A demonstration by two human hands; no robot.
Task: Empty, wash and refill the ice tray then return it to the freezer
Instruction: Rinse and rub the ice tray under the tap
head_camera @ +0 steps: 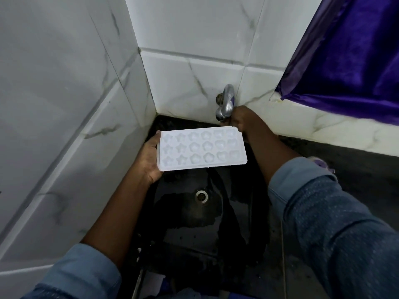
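Note:
A white ice tray (201, 148) with star and flower shaped cells is held level above the black sink (190, 223). My left hand (150, 157) grips its left end, thumb on the rim and fingers underneath. My right hand (240, 120) reaches behind the tray's far right corner to the chrome tap (225, 103) on the tiled wall, its fingers curled at the tap's lower part. The tray's cells look empty. No water stream is visible.
The sink's round drain (201, 196) lies below the tray, with wet patches around it. White marbled tile walls (64, 104) close in at the left and back. A purple curtain (349, 61) hangs at upper right above a dark counter (356, 165).

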